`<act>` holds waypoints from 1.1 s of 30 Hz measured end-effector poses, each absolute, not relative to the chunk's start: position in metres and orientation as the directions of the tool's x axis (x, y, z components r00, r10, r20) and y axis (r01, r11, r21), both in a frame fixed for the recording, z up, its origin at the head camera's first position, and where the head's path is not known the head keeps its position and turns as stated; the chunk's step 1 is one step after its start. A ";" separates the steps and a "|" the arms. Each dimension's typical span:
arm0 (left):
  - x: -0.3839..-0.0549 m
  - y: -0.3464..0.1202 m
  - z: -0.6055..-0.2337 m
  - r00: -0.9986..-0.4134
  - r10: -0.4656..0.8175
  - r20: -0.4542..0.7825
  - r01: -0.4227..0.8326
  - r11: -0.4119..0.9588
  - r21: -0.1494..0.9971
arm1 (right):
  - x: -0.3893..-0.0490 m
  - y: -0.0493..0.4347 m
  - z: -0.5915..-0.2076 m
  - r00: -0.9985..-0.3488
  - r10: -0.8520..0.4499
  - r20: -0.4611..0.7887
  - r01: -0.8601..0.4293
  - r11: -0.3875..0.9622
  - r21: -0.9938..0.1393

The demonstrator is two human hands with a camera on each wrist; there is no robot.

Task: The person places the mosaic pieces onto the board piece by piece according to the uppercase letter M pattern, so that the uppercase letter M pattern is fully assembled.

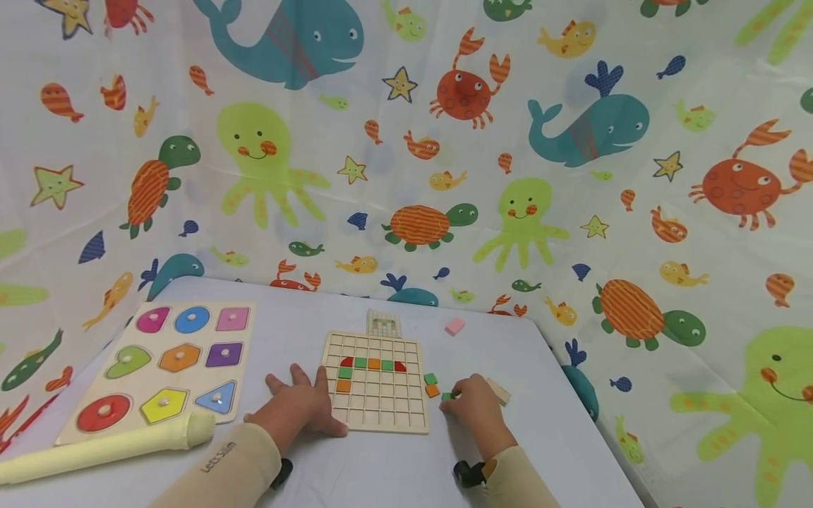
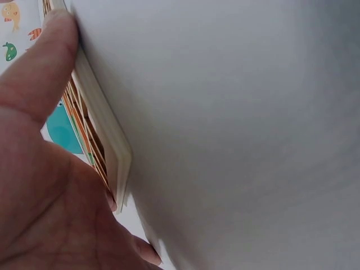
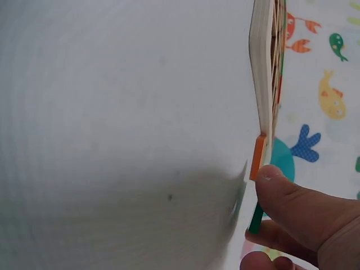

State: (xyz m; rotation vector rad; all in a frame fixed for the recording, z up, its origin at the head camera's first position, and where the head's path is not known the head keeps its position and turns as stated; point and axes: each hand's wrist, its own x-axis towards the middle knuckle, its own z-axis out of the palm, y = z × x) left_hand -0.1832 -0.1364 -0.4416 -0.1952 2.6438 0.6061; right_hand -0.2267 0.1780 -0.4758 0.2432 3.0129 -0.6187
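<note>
A wooden grid board (image 1: 381,417) lies on the table with red, green and orange pieces set in some of its squares. My left hand (image 1: 301,406) rests at the board's left side, fingers spread, thumb along the near edge; the left wrist view shows the thumb (image 2: 48,64) against the board's rim (image 2: 107,121). Right of the board, my right hand (image 1: 475,409) pinches a green square tile (image 3: 256,218) between thumb and fingers. Beside it lie an orange tile (image 1: 432,390) and another green tile (image 1: 430,379).
Behind the board stands a small pattern card (image 1: 384,324). A pink block (image 1: 454,326) lies at the back right, and a pale wooden piece (image 1: 499,392) is beyond my right hand. At left are a shape puzzle (image 1: 146,331) and a yellow rolled object (image 1: 108,448).
</note>
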 end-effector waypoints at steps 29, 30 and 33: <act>-0.187 -0.136 -0.448 -0.904 -0.048 -0.425 -0.221 0.903 0.368 | -0.227 0.112 -0.471 -0.999 0.022 -0.045 0.036 0.942 -0.334; -0.187 -0.136 -0.448 -0.904 -0.050 -0.425 -0.223 0.902 0.369 | -0.227 0.110 -0.471 -0.999 0.017 -0.042 0.030 0.942 -0.334; -0.187 -0.136 -0.448 -0.905 -0.048 -0.422 -0.220 0.903 0.369 | -0.227 0.105 -0.472 -1.000 -0.008 -0.027 0.001 0.951 -0.309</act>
